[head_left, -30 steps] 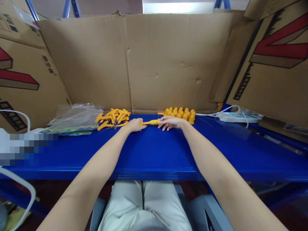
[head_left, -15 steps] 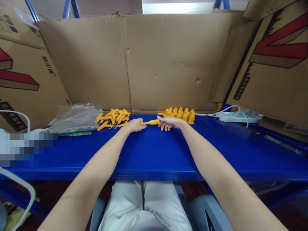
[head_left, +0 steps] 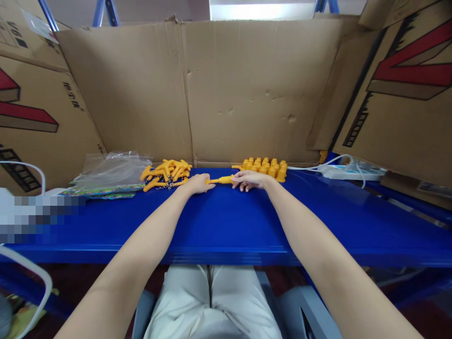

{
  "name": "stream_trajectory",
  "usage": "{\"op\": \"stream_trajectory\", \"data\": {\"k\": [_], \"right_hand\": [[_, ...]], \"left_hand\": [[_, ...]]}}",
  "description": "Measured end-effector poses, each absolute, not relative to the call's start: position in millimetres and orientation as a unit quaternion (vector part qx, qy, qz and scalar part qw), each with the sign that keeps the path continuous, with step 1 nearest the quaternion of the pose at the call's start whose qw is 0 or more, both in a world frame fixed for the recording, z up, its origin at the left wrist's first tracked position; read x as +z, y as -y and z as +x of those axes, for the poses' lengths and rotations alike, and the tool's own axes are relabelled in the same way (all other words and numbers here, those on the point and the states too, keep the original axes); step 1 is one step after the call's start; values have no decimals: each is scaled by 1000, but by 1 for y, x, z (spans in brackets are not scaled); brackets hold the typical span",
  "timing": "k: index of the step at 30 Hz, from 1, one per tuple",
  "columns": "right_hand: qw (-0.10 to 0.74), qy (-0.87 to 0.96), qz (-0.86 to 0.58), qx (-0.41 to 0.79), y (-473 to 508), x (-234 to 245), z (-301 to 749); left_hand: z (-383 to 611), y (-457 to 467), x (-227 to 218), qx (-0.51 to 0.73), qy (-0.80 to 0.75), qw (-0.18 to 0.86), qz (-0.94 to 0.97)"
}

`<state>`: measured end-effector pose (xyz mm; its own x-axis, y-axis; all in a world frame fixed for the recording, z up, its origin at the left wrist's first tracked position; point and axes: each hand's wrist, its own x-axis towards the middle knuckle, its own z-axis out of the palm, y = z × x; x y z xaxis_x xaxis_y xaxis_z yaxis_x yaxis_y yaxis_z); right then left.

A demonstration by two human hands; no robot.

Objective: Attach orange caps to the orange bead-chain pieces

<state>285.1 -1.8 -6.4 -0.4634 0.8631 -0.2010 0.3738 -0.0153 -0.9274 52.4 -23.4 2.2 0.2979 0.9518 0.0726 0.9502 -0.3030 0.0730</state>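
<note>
My left hand [head_left: 200, 183] is closed round the handle end of a yellow plastic threaded piece, and its ribbed shaft [head_left: 213, 181] sticks out to the right. On the far end of that shaft sits a yellow sleeve [head_left: 225, 180], in line with it just above the table. The fingertips of my right hand [head_left: 249, 179] pinch the sleeve's wide right end. Left of my left hand lies a heap of yellow T-shaped handles [head_left: 169, 169] with small chains among them. Several yellow stepped caps [head_left: 265, 167] stand in rows behind my right hand.
Clear plastic bags [head_left: 115, 172] lie on colourful printed sheets at the left of the blue table [head_left: 226, 221]. A white power strip [head_left: 348, 172] with cables is at the right. Cardboard [head_left: 247, 94] walls in the back and both sides.
The fingers of my right hand have shifted slightly at the sleeve's end, with the fingertips now covering more of its rim. My left hand has stayed in place.
</note>
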Motion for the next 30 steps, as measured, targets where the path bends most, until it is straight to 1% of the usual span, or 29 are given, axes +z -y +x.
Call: {"op": "stream_trajectory", "data": {"k": [10,18,30], "right_hand": [[218,672,-479,521,7,-3,282],[203,654,-473,554,4,-4,277],[190,634,-504,556,5,-2,271]], "left_hand": [[53,24,2,48,-591,5,805],[55,26,3,44,-593,1,804],[56,29,5,40,-594,8,804]]}}
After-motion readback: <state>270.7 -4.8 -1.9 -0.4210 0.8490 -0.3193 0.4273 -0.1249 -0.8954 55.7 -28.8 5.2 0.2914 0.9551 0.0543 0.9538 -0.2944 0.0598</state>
